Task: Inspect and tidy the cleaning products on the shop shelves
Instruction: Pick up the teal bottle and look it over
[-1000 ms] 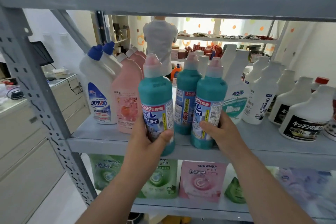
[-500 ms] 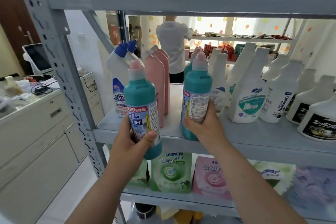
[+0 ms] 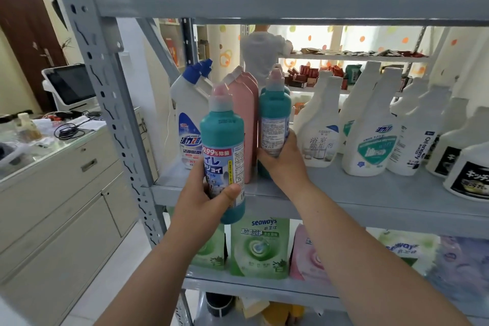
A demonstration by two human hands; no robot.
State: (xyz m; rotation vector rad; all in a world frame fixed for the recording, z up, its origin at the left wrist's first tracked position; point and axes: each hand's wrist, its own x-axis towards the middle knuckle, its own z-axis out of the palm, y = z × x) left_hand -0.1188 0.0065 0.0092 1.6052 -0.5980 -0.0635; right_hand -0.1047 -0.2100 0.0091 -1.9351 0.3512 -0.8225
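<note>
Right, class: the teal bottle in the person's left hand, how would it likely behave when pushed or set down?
The teal bottle is tall and narrow, so it would probably tip if nudged near its pink cap. Its wall shows no dent under the left hand, so it is likely stiff plastic. Being round, it may roll if laid flat.

Left hand (image 3: 203,201) holds front teal bottle (image 3: 222,135); right hand (image 3: 283,164), rear teal bottle (image 3: 274,111).

Teal bottle (image 3: 222,151) reads "9.99%" (red band); green pouch (image 3: 260,247) reads "seaways".
</note>
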